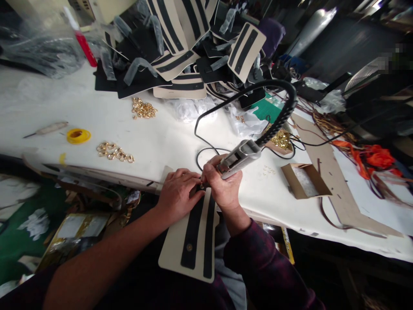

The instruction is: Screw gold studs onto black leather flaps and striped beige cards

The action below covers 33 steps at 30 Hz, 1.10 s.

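Observation:
My right hand (pixel 226 187) is wrapped around a silver corded electric screwdriver (pixel 240 158), tilted with its lower end toward the panel's top edge. The tip is hidden by my fingers. A beige panel (pixel 174 245) with two black strips lies over my lap and leans on the table's front edge; one strip carries a round metal stud (pixel 189 247) near its lower end. My left hand (pixel 180 191) grips the panel's upper part, thumb and fingers closing round a small dark piece with a shiny metal bit at the tool's end.
Striped panels (pixel 180 26) and black flaps are heaped at the back of the white table (pixel 161 142). Gold rings (pixel 114 151), small gold fittings (pixel 144 108), yellow tape (pixel 78 136) and an awl-like tool (pixel 48 129) lie left. A cardboard box (pixel 305 181) stands right; the tool's black cable (pixel 284 116) arches above.

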Each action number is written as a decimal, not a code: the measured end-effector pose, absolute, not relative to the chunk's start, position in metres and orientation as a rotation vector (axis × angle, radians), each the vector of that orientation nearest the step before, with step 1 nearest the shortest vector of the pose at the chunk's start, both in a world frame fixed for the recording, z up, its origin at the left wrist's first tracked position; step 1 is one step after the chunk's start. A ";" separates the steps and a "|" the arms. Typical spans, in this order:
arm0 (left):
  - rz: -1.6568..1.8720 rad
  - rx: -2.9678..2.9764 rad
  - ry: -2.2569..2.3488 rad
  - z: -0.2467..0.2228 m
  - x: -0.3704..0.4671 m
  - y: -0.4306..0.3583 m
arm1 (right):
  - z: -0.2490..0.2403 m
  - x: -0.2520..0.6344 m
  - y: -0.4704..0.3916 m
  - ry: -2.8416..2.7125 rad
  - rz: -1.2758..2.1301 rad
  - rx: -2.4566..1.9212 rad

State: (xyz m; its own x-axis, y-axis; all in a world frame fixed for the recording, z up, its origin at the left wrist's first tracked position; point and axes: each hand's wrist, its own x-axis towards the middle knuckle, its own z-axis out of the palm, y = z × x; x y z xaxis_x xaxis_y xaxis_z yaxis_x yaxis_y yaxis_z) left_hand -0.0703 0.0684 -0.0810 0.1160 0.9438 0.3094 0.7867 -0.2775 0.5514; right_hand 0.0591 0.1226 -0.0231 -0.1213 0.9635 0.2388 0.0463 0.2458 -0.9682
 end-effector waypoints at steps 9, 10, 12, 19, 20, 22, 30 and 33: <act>0.904 2.133 1.717 -0.079 -0.069 0.068 | -0.023 0.065 0.125 -1.513 1.129 -0.957; 0.908 2.133 1.718 -0.079 -0.069 0.068 | -0.023 0.064 0.125 -1.506 1.115 -0.976; 0.918 2.139 1.720 -0.081 -0.069 0.069 | -0.024 0.061 0.125 -1.493 1.095 -1.000; 0.919 2.163 1.705 -0.078 -0.069 0.067 | 0.000 0.066 0.127 -1.533 1.106 -0.946; 0.920 2.162 1.699 -0.078 -0.069 0.067 | 0.005 0.071 0.129 -1.541 1.030 -0.987; 0.923 2.158 1.694 -0.077 -0.069 0.067 | 0.011 0.083 0.136 -1.624 0.828 -1.125; 0.926 2.195 1.690 -0.076 -0.068 0.066 | -0.039 0.151 0.164 -2.293 0.119 -1.789; 0.925 2.224 1.695 -0.077 -0.067 0.064 | -0.047 0.167 0.162 -2.273 0.013 -1.832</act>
